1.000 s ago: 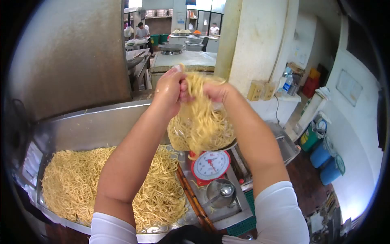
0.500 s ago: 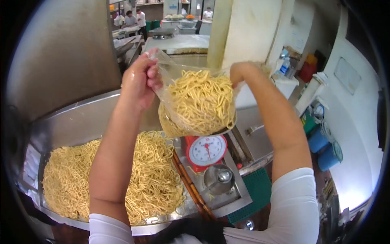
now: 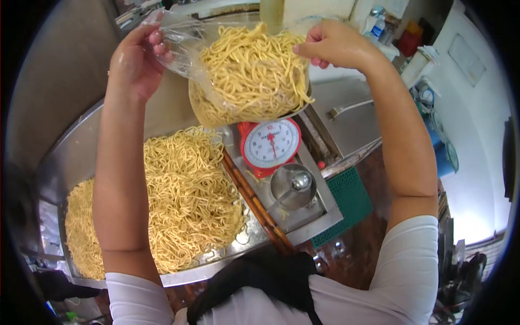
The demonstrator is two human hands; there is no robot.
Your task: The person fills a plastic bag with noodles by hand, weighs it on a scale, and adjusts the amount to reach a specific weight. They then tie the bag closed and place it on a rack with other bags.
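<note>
A clear plastic bag (image 3: pixel 181 40) full of yellow noodles (image 3: pixel 254 76) rests on top of a red dial scale (image 3: pixel 271 143). My left hand (image 3: pixel 142 57) grips the bag's stretched edge on the left. At the right side, my right hand (image 3: pixel 338 46) is closed in a pinch on the bag's rim, beside the noodles. The scale's white dial faces me, its red needle pointing up. Below and left, a large heap of loose noodles (image 3: pixel 187 200) lies in a metal tray.
A metal bowl (image 3: pixel 292 197) with a ladle (image 3: pixel 299 182) in it sits before the scale. Two long wooden sticks (image 3: pixel 254 203) lie beside the heap. A green mat (image 3: pixel 346 203) is on the floor at right, and a brush (image 3: pixel 346 109) rests on the metal counter.
The view has tipped downward. My left hand has moved outward, pulling the bag's mouth wider, and my right hand's fingers now show at its right edge.
</note>
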